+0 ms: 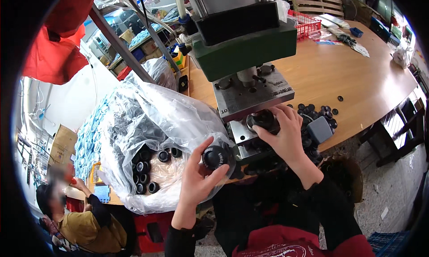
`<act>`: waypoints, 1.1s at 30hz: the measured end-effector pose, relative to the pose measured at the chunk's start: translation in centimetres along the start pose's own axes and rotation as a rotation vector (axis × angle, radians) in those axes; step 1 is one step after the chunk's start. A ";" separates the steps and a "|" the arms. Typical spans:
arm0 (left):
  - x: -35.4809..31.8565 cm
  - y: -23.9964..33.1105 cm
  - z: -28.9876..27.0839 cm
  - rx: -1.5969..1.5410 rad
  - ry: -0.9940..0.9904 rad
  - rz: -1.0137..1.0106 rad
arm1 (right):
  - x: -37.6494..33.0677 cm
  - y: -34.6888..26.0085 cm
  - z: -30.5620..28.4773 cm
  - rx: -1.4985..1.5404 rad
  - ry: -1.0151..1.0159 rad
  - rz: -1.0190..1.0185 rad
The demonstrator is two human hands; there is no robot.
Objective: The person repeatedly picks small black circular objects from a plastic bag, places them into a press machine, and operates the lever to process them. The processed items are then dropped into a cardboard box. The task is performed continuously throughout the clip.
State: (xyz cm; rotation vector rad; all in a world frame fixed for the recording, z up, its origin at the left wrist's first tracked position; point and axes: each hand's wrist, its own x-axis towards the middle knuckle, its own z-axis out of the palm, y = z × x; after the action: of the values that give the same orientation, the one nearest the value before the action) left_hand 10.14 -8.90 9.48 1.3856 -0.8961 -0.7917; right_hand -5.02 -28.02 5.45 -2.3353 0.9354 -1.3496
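My left hand (193,187) grips a black round wheel-like part (216,157) between thumb and fingers, in front of the press. Its upper face carries pale lettering. My right hand (288,134) reaches in from the right, with fingers and thumb around another black round part (261,119) at the lower metal die block (241,135). Directly above that hand is the press's upper steel plate (250,96), joined to the green press head (246,51). The fingers partly hide the part at the die.
A clear plastic bag (183,114) holding several black wheels (143,167) lies left of the press. Small black discs (330,116) and a grey block (319,130) sit right of it. A red basket (306,25) stands behind. Another person (85,225) sits at far left.
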 end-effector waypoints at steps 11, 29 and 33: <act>7.2 -0.8 6.0 0.600 0.032 0.291 | -25.1 18.6 -13.4 -0.470 -0.268 0.738; 7.1 -0.9 7.4 0.683 0.152 0.329 | -22.0 16.0 -10.9 -0.427 -0.316 0.476; 8.2 -1.4 8.7 0.564 0.203 0.209 | -22.2 15.5 -11.4 -0.454 -0.329 0.503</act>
State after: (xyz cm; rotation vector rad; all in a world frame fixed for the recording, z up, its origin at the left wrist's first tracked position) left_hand 6.26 -20.24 8.39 1.7843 -1.1297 -0.2324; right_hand -28.58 -24.19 -11.60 -2.2793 1.6978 -0.5789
